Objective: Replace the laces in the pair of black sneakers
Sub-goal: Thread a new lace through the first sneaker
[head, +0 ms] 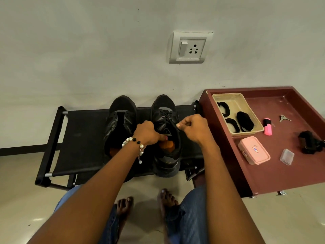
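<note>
Two black sneakers stand side by side on a low black fabric rack (82,136), toes toward the wall. The left sneaker (121,120) has no lace in its eyelets. The right sneaker (165,113) is laced with a black lace (164,115). My left hand (147,132), with a bead bracelet at the wrist, grips the right sneaker at its tongue and collar. My right hand (193,129) is closed just to the right of that shoe, fingers pinched on a thin lace end that is hard to make out.
A maroon tray table (281,173) stands at the right. It carries a beige bin (235,99) with coiled black laces, a pink box (254,150), a pink highlighter (267,126), keys (284,118), a clear case (287,156) and a black object (309,142). My bare feet rest on the floor below.
</note>
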`<state>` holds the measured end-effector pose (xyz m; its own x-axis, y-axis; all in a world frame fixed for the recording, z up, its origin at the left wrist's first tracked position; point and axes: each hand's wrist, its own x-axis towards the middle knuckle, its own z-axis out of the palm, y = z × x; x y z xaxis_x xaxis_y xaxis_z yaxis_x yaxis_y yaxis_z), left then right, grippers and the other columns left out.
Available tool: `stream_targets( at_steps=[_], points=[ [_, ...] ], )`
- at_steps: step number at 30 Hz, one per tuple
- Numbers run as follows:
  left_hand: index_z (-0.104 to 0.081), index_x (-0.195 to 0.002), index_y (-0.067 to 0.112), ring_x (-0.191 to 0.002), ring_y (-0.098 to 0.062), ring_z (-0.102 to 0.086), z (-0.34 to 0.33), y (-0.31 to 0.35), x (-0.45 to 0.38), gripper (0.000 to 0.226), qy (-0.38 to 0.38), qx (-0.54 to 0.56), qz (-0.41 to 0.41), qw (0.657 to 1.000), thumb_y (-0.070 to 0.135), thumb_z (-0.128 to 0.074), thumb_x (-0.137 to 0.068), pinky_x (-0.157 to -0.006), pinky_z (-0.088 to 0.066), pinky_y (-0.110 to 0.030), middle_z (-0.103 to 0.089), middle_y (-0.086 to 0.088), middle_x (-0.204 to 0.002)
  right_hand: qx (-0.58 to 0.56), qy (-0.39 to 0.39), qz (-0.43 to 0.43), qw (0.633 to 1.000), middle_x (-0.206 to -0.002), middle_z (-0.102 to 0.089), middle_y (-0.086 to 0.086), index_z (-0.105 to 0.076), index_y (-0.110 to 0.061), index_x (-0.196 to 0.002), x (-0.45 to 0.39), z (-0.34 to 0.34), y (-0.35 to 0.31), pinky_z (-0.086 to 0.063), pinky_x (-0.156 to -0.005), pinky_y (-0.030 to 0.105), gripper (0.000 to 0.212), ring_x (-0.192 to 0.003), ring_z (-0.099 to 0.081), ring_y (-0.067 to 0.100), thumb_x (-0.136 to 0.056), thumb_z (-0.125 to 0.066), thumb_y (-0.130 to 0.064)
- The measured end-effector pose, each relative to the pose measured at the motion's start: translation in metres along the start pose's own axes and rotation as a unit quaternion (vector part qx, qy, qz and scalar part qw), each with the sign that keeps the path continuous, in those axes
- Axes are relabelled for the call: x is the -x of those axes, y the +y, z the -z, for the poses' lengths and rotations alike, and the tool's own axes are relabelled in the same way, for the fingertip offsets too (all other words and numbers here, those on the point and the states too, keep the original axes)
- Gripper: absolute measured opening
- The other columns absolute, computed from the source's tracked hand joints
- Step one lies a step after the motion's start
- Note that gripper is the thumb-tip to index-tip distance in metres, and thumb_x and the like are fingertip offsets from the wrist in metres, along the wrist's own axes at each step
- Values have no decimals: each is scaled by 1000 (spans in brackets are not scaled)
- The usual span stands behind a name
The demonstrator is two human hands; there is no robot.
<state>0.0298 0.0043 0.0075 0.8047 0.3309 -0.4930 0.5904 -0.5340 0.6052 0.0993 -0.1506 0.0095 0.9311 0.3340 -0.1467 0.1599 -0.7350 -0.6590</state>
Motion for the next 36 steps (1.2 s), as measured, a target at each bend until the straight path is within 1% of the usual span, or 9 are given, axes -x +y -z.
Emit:
stream_targets(
  at_steps=[5, 10, 14, 17, 19, 24, 26, 29, 36],
  points=[
    [-53, -116, 3, -116, -30, -51, 1, 1, 0, 61, -15, 25, 13, 999, 37, -81, -75, -98, -48, -43, -55, -14, -121, -28, 75, -140, 987, -90, -69, 13, -69, 3, -86, -6, 4, 20, -49, -84, 32, 26, -88, -64, 23, -87, -72, -23],
    [-51, -119, 1, -112, -30, -55, 2, 2, 1, 64, -12, 28, 20, 999, 36, -81, -75, -95, -50, -40, -55, -14, -121, 105, 148, -261, 948, -120, -58, 22, -61, -5, -112, 2, 6, 25, -48, -95, 46, 30, -115, -53, 40, -88, -67, -21],
    [-48, -123, 3, -111, -29, -55, 1, 0, -3, 67, -14, 44, 26, 999, 33, -82, -74, -94, -50, -39, -54, -13, -122, 149, 144, -178, 962, -129, -54, 16, -65, -11, -115, -3, 4, 18, -39, -100, 45, 30, -124, -45, 36, -88, -68, -24],
    [-44, -129, 6, -112, -28, -56, 1, -1, -6, 76, -14, 69, 33, 997, 34, -85, -71, -95, -51, -41, -56, -12, -123, -58, 45, -90, 993, -115, -65, -1, -72, -24, -107, -8, -1, 12, -42, -98, 38, 24, -119, -52, 24, -85, -74, -32],
    [-42, -133, 8, -113, -28, -56, 0, -1, -7, 82, -7, 81, 34, 996, 33, -86, -69, -95, -51, -42, -56, -11, -125, -112, -25, -85, 990, -100, -70, -1, -76, -18, -93, -6, -5, 10, -45, -90, 30, 12, -108, -60, 17, -86, -74, -28],
    [-40, -135, 9, -114, -28, -54, -1, -2, -8, 82, 0, 99, 34, 995, 28, -86, -70, -93, -50, -37, -54, -11, -127, 17, 13, -163, 986, -99, -67, 16, -61, -6, -81, -13, -1, 29, -48, -96, 46, 22, -103, -62, 34, -89, -69, -25],
    [-40, -135, 9, -116, -28, -54, -1, -2, -9, 82, -1, 103, 34, 994, 26, -86, -70, -93, -49, -35, -53, -11, -128, -57, 22, -150, 987, -96, -68, 13, -67, -4, -86, -13, 2, 34, -50, -91, 38, 18, -101, -63, 30, -91, -67, -21],
    [-39, -136, 9, -115, -27, -54, -2, -1, -9, 82, 0, 103, 33, 994, 26, -86, -70, -91, -50, -34, -53, -10, -128, -203, -7, -64, 977, -92, -70, -3, -73, -24, -91, -8, 1, 26, -52, -94, 36, 6, -95, -64, 14, -89, -70, -19],
    [-38, -136, 10, -115, -28, -55, -3, -1, -10, 85, 17, 103, 29, 994, 26, -87, -69, -90, -50, -34, -54, -10, -128, -116, -44, -34, 992, -92, -72, -1, -70, -23, -74, -9, -9, 11, -44, -79, 24, 15, -95, -63, 11, -89, -70, -26]
  ],
)
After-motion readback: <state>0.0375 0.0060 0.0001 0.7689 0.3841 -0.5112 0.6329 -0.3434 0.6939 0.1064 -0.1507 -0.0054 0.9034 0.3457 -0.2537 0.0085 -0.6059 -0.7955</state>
